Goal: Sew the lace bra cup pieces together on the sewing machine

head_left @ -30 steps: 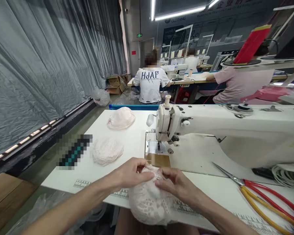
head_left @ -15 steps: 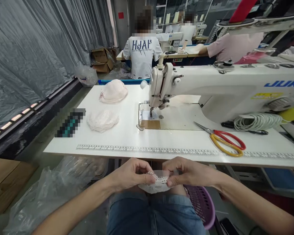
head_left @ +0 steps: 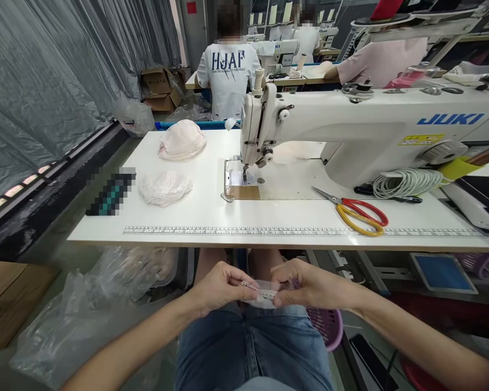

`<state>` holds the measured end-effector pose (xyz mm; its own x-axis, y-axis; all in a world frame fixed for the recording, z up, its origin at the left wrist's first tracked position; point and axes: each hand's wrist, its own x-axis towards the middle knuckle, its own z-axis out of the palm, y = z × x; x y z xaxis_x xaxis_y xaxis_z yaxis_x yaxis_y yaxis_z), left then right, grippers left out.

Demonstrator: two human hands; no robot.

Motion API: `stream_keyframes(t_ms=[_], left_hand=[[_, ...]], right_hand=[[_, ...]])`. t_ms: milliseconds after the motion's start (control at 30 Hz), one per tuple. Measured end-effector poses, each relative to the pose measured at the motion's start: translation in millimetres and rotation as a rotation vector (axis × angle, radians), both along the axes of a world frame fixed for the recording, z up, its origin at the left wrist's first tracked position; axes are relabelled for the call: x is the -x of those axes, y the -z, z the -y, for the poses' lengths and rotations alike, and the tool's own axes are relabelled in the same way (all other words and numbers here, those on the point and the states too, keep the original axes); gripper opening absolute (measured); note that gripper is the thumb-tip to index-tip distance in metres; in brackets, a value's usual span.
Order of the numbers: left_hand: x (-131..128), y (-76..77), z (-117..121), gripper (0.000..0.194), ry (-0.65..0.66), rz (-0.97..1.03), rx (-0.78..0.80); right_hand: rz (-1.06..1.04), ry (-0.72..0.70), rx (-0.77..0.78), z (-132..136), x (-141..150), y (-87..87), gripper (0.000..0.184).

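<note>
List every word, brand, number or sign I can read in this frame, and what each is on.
"JUKI": blue, on the near sewing machine.
"HJAF": on the back of a co-worker's white shirt; the smaller line beneath is too small to read surely.
Yellow label on the near machine: too blurred.
Ruler strip on the table: any numbers are too small.
</note>
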<state>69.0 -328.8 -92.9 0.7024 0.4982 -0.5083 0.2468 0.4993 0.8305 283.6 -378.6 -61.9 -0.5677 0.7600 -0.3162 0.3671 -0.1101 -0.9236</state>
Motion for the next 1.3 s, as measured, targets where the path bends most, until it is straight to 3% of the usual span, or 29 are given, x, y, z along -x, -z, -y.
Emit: stream_keyframes(t_ms=[167, 333, 533, 800, 1133, 1300], left_hand=[[-1.0, 2.9, 1.8, 0.039, -0.032, 0.053, 0.082], [-0.5, 7.2, 3.0, 0.04, -0.056, 0.105, 0.157], [3.7, 4.2, -3.5, 0.038, 0.055, 0.106, 0.089], [5.4, 8.9, -4.9, 0.039, 0.038, 0.073, 0.178], [2.0, 21.4, -1.5, 0.031, 0.008, 0.043, 0.101], [-1.3, 23.7, 3.7, 0.032, -0.091, -0.012, 0.104]], right_hand=[[0.019, -0.004, -0.071, 2.6, -0.4, 2.3, 0.02], [-0.093, 0.024, 0.043, -1.2, -6.4, 6.3, 0.022], [-0.155, 0.029, 0.161, -4.0, 0.6, 13.7, 0.025], [-0.157, 0.077, 0.228, -4.8, -0.1, 27.0, 0.028], [-0.168, 0.128, 0.218, -2.2, 7.6, 39.2, 0.028], [-0.179, 0.172, 0.227, 0.9, 3.6, 49.4, 0.031]])
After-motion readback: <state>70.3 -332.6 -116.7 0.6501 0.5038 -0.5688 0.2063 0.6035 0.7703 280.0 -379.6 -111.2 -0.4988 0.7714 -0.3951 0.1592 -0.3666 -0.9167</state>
